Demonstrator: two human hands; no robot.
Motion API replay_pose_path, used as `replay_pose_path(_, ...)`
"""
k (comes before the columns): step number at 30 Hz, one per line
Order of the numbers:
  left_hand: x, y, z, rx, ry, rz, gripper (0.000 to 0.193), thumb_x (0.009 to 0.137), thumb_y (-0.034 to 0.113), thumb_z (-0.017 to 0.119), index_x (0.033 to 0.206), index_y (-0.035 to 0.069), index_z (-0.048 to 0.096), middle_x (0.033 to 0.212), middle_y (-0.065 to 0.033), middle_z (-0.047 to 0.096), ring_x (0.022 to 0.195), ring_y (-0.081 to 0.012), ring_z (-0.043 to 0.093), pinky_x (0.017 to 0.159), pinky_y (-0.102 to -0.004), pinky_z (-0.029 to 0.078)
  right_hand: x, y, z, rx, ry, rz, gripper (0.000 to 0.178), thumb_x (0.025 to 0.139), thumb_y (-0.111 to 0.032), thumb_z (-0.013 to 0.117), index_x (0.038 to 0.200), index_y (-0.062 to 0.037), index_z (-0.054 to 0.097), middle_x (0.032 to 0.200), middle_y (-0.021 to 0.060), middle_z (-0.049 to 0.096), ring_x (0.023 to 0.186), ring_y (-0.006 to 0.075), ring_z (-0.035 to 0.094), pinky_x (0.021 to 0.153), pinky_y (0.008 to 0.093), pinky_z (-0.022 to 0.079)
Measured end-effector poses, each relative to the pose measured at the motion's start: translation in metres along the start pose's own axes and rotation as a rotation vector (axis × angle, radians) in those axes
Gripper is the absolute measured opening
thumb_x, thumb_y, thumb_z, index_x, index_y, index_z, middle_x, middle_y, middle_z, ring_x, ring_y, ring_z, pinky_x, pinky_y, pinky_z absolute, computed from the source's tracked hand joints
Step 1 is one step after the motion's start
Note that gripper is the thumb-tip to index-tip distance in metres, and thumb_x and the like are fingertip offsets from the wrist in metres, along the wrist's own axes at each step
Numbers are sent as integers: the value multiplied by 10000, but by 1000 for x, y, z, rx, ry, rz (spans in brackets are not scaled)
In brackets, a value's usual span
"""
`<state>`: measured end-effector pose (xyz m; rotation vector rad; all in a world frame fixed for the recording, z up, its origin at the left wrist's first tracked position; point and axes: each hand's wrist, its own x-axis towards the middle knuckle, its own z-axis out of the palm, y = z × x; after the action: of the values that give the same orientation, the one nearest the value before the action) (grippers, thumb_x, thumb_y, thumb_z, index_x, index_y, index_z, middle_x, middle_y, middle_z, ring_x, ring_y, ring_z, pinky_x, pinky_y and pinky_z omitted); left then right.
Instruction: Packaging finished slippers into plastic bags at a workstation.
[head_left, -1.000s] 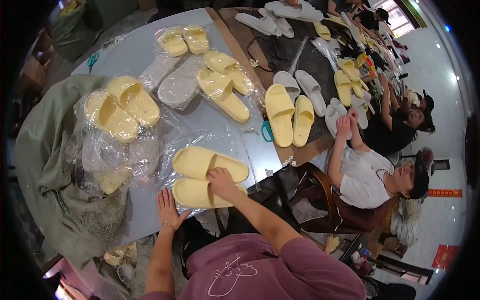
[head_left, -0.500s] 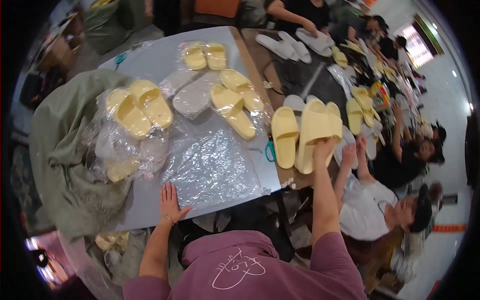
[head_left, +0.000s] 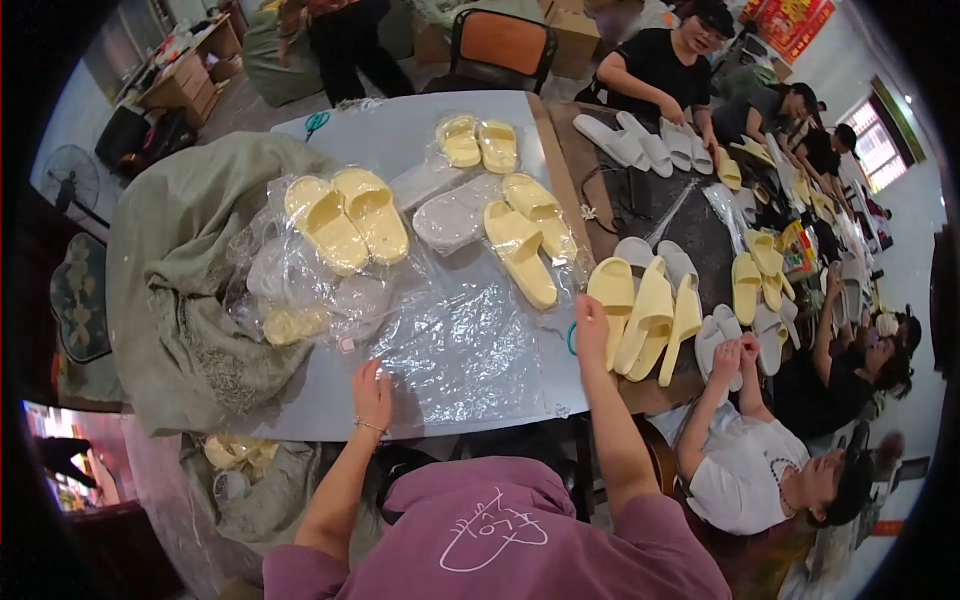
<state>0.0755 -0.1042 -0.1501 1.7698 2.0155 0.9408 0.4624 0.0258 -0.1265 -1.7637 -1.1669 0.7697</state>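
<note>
My left hand (head_left: 373, 396) is at the near edge of the grey-blue tabletop, fingers loosely extended beside a clear plastic bag (head_left: 455, 350) lying flat. I see nothing in it. My right hand (head_left: 592, 335) is over the table's right edge, just left of a row of yellow slippers (head_left: 648, 325); its fingers are too indistinct to read and no held thing shows. Teal-handled scissors (head_left: 571, 338) lie partly hidden beside that hand. Farther in, a yellow slipper pair (head_left: 522, 250) and grey slippers (head_left: 452, 215) lie in clear bags. At left, a bagged yellow pair (head_left: 345, 222) rests on more bagged slippers.
A large green sack (head_left: 200, 270) covers the table's left side. A second teal pair of scissors (head_left: 316, 122) lies at the far edge. On the dark table to the right are white slippers (head_left: 625, 143). A co-worker in white (head_left: 740, 470) sits close on my right.
My right hand has let go of the yellow slippers and drawn back left of them; those slippers now lean differently. My left hand has lifted from lying flat, its fingers closer together. The view has shifted.
</note>
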Motion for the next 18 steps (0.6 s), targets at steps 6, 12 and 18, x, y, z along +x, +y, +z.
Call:
replay_pose_path(6, 34, 40, 11, -257, -249, 141, 269, 893, 169, 507, 1078, -14, 574, 965, -155, 623, 899, -262, 602, 800, -342, 459, 75, -25, 57, 399, -28, 271, 423, 782, -418, 635, 981, -45, 653, 948, 77, 643, 855, 195, 565, 762, 304, 409)
replay_pose_path(12, 44, 17, -8, -454, -355, -20, 267, 874, 154, 542, 1089, 2, 585, 975, -146, 639, 872, -213, 628, 775, -301, 483, 72, -92, 69, -232, 454, 144, 452, 746, -360, 658, 1076, -59, 586, 1100, 167, 557, 1015, 317, 531, 850, 394, 418)
replay_pose_path(18, 42, 33, -43, -426, -538, -87, 349, 925, 274, 449, 938, -10, 652, 693, -129, 634, 714, -179, 635, 678, -292, 481, 73, 48, 81, -142, 764, 291, 478, 773, -351, 661, 1036, 31, 542, 1098, 128, 553, 963, 226, 546, 807, 377, 445)
